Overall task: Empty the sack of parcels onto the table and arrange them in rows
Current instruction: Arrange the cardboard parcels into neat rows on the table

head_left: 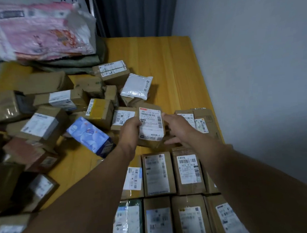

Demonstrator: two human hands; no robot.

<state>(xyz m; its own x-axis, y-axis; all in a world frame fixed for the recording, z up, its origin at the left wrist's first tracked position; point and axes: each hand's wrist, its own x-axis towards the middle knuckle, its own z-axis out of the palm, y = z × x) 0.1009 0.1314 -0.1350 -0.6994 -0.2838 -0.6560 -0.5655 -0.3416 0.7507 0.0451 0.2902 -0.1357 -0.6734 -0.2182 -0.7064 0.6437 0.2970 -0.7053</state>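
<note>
Both hands hold one labelled parcel just over the table, mid-right: L hand grips its left edge w/ thumb on the label, R hand wraps the right side. Two tidy rows of parcels lie below it at the near edge; flat boxes sit just right of R hand. Loose heap crowds the left, incl. blue box close to L wrist, white mailer behind. Pink-white bag rests on green cloth at far-left corner
</note>
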